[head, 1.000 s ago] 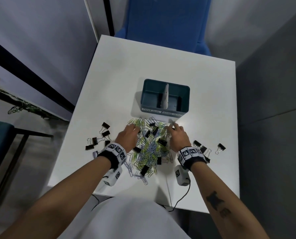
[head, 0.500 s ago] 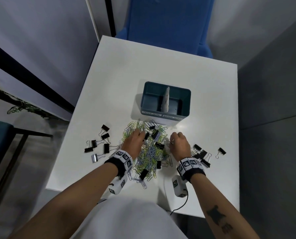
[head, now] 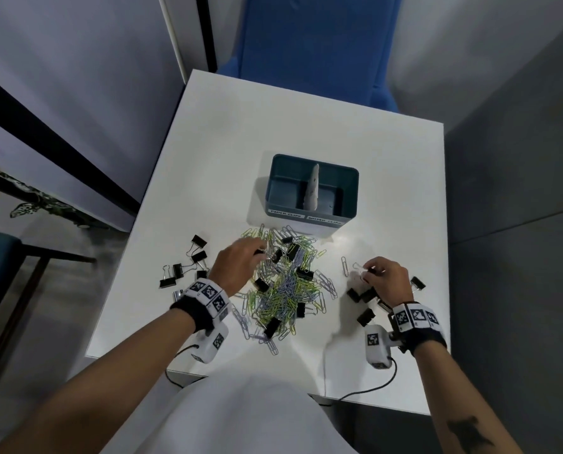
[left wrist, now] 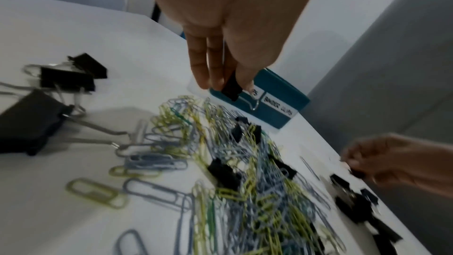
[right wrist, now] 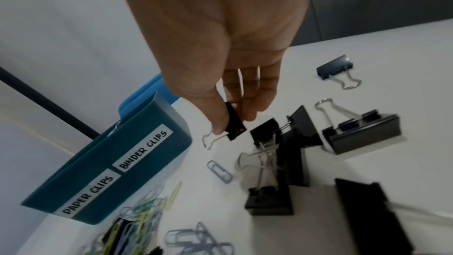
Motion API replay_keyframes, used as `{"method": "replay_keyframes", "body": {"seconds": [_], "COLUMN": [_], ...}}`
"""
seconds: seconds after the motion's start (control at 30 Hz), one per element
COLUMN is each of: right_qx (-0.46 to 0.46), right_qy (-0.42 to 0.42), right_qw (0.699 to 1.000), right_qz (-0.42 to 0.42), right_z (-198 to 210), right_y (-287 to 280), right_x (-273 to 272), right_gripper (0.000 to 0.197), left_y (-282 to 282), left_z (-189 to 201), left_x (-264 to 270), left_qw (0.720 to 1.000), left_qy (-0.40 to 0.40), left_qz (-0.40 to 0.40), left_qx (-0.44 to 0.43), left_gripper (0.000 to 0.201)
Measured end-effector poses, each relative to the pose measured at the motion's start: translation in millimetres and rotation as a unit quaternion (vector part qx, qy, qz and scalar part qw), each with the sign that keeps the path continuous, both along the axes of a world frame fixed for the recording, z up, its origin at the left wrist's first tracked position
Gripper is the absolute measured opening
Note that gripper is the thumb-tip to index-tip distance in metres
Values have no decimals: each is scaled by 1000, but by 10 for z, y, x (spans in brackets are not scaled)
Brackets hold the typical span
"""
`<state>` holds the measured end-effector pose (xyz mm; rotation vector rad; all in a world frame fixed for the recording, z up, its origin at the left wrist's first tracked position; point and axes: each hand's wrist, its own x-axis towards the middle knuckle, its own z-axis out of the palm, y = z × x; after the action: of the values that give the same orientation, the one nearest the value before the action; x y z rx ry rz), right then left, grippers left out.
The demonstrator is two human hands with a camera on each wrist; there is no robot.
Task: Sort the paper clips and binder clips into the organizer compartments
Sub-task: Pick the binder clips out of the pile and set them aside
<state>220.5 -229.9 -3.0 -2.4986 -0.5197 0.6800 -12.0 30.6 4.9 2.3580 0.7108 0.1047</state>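
A teal organizer (head: pixel 352 194) stands mid-table, with a divider and the labels PAPER CLIPS on the left and BINDER CLIPS (right wrist: pixel 143 150) on the right. In front of it lies a pile of coloured paper clips (head: pixel 286 290) mixed with black binder clips. My left hand (head: pixel 260 253) hovers over the pile's far left side and pinches a small black binder clip (left wrist: pixel 231 86). To the right of the pile, my right hand (head: pixel 367 271) pinches another small black binder clip (right wrist: pixel 235 121) above a cluster of binder clips (head: pixel 362 299).
More binder clips (head: pixel 188 263) lie on the white table (head: pixel 273 126), left of the pile. One binder clip (head: pixel 417 283) lies near the right edge. A blue chair (head: pixel 312 44) stands behind the table. Cables hang over the near edge.
My right hand has left the pile and moved right to the binder clip cluster, with a clip pinched. The left hand stayed at the pile's left side and lifted a binder clip.
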Motion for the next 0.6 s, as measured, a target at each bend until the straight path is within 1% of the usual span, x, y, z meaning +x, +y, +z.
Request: {"method": "replay_keyframes", "body": {"seconds": [0.03, 0.1, 0.17, 0.23, 0.3, 0.33, 0.4, 0.47, 0.5, 0.53, 0.6], "right_qx": [-24, -58, -73, -89, -107, -115, -112, -91, -79, -68, -46], "right_qy": [-11, -13, -7, -11, -51, -87, -166, -198, -195, -174, -109], "right_qw": [1000, 998, 997, 996, 993, 989, 979, 973, 974, 976, 981], "right_qz": [-6, -11, 1, 6, 9, 17, 43, 70, 90, 113, 154], "right_z": [-35, -112, -184, -196, -201, -196, -195, -173, -178, -182, -196], "right_y": [-41, -108, -147, -143, -130, -122, -74, 29, 92, 164, 309], "right_x": [25, 51, 43, 3, -48, -81, -160, -285, -365, -462, -672], "right_gripper": [12, 12, 13, 10, 11, 14, 17, 19, 18, 18, 19], "left_y": [88, 309, 536, 714, 790, 785, 706, 541, 433, 315, 78], "left_z": [-10, -68, -135, -205, -227, -222, -189, -122, -102, -95, -126], "left_x": [-40, -149, -287, -425, -529, -567, -614, -618, -607, -587, -516], "left_qw": [1000, 993, 982, 974, 972, 971, 973, 980, 985, 989, 990], "left_qy": [4, 26, 73, 114, 135, 143, 153, 134, 121, 112, 115], "left_qz": [27, 111, 177, 196, 194, 190, 164, 119, 86, 46, -48], "left_qx": [1, -5, 1, -1, -6, 2, 52, 92, 91, 82, 60], "left_gripper": [12, 9, 8, 7, 8, 11, 21, 27, 28, 28, 29]}}
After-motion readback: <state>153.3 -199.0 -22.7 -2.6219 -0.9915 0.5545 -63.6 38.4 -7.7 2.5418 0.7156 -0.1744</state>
